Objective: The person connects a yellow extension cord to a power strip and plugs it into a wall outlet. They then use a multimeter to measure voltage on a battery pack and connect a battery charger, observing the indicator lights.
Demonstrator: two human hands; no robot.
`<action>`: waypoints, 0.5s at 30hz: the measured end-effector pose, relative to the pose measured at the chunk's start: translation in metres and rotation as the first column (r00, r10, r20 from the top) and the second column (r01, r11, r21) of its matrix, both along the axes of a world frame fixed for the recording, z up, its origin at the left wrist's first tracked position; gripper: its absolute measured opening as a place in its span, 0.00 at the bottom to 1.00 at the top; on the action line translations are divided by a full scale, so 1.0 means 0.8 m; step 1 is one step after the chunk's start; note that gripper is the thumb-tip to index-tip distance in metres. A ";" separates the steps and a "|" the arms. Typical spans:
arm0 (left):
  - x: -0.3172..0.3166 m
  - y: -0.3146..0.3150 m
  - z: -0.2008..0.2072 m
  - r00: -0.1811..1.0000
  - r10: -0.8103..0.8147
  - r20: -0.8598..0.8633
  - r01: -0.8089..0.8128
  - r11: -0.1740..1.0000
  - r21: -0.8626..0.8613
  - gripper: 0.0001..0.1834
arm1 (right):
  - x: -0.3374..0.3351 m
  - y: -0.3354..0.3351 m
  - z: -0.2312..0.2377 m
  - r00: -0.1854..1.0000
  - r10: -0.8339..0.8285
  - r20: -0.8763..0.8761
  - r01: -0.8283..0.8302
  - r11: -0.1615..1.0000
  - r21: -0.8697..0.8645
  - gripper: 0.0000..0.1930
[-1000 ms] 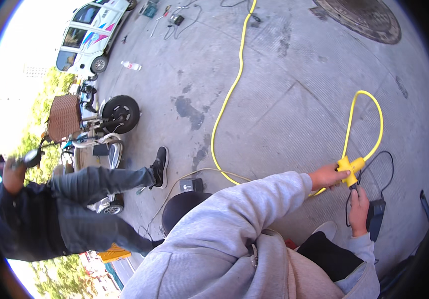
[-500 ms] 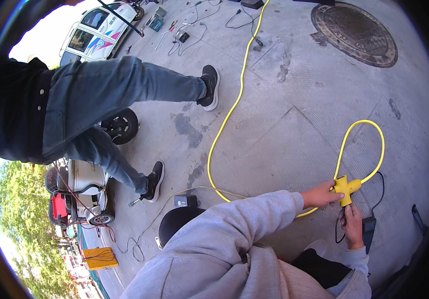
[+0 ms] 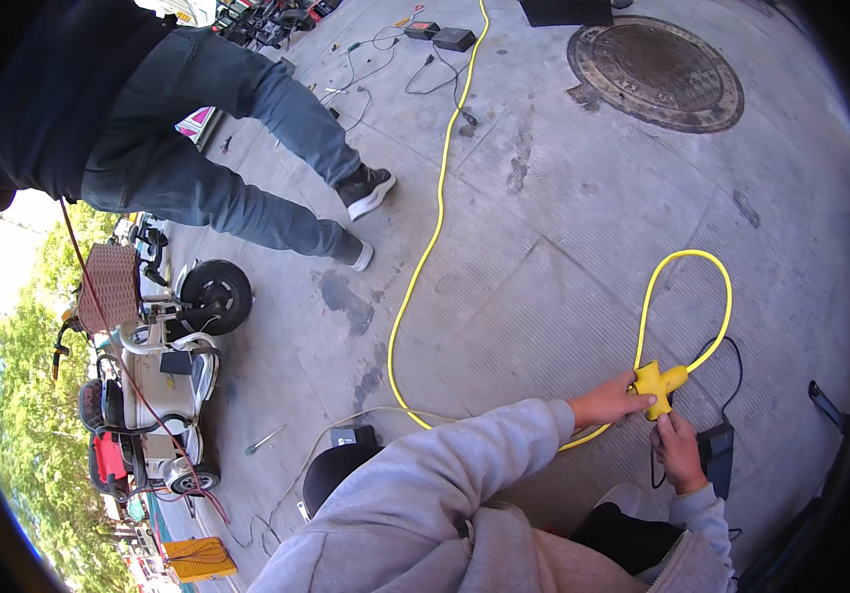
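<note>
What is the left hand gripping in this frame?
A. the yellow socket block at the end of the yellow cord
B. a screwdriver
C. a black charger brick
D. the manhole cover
A: the left hand closes on the yellow socket block where the yellow cord ends, while the right hand holds a black plug just below it.

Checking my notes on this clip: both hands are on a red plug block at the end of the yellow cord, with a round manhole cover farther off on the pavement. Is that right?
Not quite: the plug block is yellow, not red, as the head view shows. The left hand and right hand are both on it, at the end of the yellow cord, and the round manhole cover lies farther off on the pavement.
</note>
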State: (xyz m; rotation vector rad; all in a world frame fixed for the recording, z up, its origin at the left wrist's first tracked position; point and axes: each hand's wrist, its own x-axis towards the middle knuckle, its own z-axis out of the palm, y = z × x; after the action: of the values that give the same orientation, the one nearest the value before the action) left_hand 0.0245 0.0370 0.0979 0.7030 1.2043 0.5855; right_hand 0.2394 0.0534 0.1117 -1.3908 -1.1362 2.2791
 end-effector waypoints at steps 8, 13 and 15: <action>-0.001 0.001 -0.005 0.998 0.010 0.065 -0.014 0.999 0.048 0.32 | 0.000 -0.003 -0.009 0.996 0.030 0.088 -0.038 0.996 0.084 0.13; -0.011 0.003 0.012 0.999 -0.023 0.048 0.023 1.000 0.004 0.29 | 0.000 -0.003 -0.009 0.998 0.038 0.059 -0.041 0.998 0.054 0.13; -0.013 0.004 0.016 0.998 -0.035 0.045 0.036 0.999 -0.011 0.30 | -0.002 -0.001 -0.006 0.998 0.038 0.051 -0.040 0.998 0.039 0.13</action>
State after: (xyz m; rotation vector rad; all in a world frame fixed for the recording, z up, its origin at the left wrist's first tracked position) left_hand 0.0141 0.0400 0.1110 0.6966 1.1502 0.5615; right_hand 0.2378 0.0530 0.1067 -1.4311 -1.2277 2.2464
